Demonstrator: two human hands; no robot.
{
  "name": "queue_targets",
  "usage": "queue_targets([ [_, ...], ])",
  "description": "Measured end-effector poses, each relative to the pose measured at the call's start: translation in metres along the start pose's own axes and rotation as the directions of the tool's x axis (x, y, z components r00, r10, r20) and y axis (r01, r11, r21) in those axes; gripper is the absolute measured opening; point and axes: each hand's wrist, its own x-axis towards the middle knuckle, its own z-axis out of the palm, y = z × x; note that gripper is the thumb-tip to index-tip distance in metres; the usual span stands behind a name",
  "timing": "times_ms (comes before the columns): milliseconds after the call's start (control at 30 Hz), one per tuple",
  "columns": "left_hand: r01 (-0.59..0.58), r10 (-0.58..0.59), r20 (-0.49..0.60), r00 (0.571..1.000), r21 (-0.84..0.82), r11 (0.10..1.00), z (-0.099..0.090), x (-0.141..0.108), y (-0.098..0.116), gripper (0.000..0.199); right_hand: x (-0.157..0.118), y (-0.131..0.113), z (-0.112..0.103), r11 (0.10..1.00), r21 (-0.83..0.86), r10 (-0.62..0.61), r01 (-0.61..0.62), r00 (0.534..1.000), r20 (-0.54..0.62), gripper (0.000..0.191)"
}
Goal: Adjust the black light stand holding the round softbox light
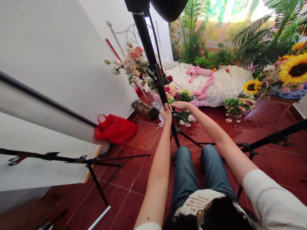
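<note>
Black stand (147, 43) is already standing spread-legged, nearer than the white blanket (236, 81), my left hand (166, 114) clamping its pole, my right hand (181, 105) curling just rightward, its grip and any remaining work unclear.

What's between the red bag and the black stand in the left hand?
Head view: red floor tiles beside the red bag, then the left forearm nearer the black stand.

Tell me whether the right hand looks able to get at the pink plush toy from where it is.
Probably not: the pink plush toy lies on the white cloth, seemingly well beyond the right hand, which is beside the black pole, with flowers in between.
</note>
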Motion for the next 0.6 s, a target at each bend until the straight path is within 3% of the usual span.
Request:
queue_targets([
  [133,0.009,-0.009,0.004,1.0,-0.016,1.0,0.0,0.0,0.0,0.07,0.0,0.003,0.014,0.994,0.088,-0.062,0.066,0.997,-0.046,0.045],
  [233,0.035,-0.035,0.005,0.999,0.002,0.999,0.0,0.001,0.0,0.071,0.002,0.002,0.024,0.976,0.153,-0.122,0.153,0.974,-0.191,0.05],
  [333,0.058,-0.058,-0.002,0.998,-0.003,0.998,0.0,0.001,0.0,0.07,0.003,-0.007,0.027,0.953,0.219,-0.133,0.209,0.939,-0.316,0.048],
  [433,0.054,-0.054,0.001,0.999,-0.019,0.998,0.0,0.002,-0.002,0.068,-0.002,-0.02,0.021,0.893,0.303,-0.196,0.333,0.894,-0.404,0.032],
  [500,0.051,-0.05,0.005,0.999,-0.031,0.998,0.0,0.003,-0.005,0.068,-0.009,-0.03,0.014,0.833,0.314,-0.283,0.456,0.838,-0.466,0.019],
  [600,0.05,-0.05,0.007,0.999,-0.054,0.997,0.002,0.004,-0.01,0.068,-0.024,-0.046,0.006,0.739,0.126,-0.516,0.662,0.676,-0.526,0.043],
])
